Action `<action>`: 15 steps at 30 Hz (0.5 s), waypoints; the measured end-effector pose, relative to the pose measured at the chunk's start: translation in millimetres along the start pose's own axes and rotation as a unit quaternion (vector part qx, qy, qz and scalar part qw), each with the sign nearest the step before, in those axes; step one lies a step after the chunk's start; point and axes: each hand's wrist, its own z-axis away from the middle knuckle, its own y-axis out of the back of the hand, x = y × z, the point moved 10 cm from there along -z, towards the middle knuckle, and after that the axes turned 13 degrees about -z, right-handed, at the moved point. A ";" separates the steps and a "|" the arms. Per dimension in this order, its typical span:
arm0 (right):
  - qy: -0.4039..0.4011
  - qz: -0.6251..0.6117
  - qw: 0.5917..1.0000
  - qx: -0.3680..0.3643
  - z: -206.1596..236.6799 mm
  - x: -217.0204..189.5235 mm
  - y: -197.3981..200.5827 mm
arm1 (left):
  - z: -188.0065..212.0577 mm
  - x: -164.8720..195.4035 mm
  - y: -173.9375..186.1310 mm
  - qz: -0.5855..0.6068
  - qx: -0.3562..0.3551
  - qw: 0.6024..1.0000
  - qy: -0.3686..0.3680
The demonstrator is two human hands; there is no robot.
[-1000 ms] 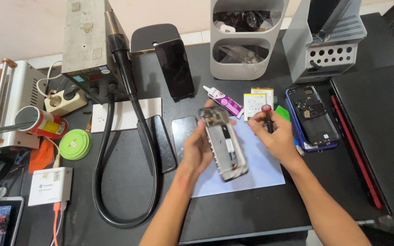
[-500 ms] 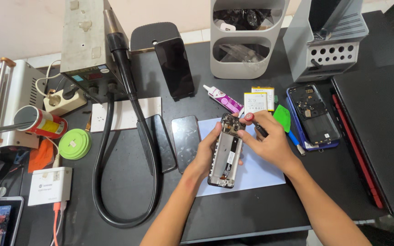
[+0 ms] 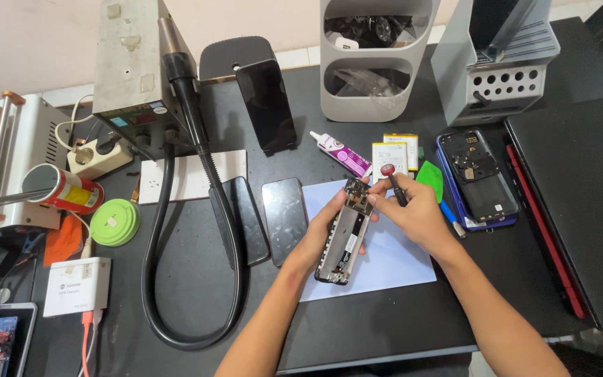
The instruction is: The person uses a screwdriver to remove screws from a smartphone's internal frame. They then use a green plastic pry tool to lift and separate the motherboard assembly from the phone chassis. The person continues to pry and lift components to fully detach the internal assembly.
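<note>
My left hand [image 3: 319, 236] holds an opened phone frame [image 3: 344, 232] from its left side, tilted above a white sheet of paper [image 3: 392, 258]. My right hand [image 3: 413, 213] grips a small screwdriver with a red cap [image 3: 393, 183], and its fingers touch the upper end of the frame. A dark phone screen [image 3: 285, 218] lies just left of my left hand. A blue phone back shell [image 3: 478, 178] lies to the right of my right hand, with a green pick [image 3: 430, 179] between them.
A hot air station [image 3: 134, 70] with a thick black hose [image 3: 176, 279] stands at the back left. Grey organiser bins [image 3: 375, 63] and a grey rack [image 3: 500, 70] stand behind. A glue tube [image 3: 341, 153], a battery [image 3: 396, 152], a laptop [image 3: 581, 202] and a green tape roll [image 3: 114, 222] lie around.
The phone frame has turned from leaning one way to the other and settled lower over the paper. My right hand has moved from the right side onto the frame's upper end with the screwdriver.
</note>
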 end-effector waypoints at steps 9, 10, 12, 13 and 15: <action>-0.086 -0.048 0.995 0.006 1.0 11.9 2.0 | -0.5 6.7 -2.9 -0.045 0.018 0.999 -0.012; -0.106 -0.037 0.994 0.016 1.8 15.6 5.2 | -1.4 6.8 -3.6 -0.047 0.017 0.999 -0.013; -0.119 -0.029 0.992 0.021 2.8 18.7 7.6 | -1.8 6.8 -4.2 -0.049 0.015 0.999 -0.016; -0.111 -0.032 0.993 0.016 2.2 17.5 7.0 | -2.0 6.9 -3.7 -0.049 0.016 0.999 -0.016; -0.098 -0.031 0.995 0.007 1.4 15.8 6.7 | -1.5 6.4 -3.2 -0.048 0.018 0.999 -0.015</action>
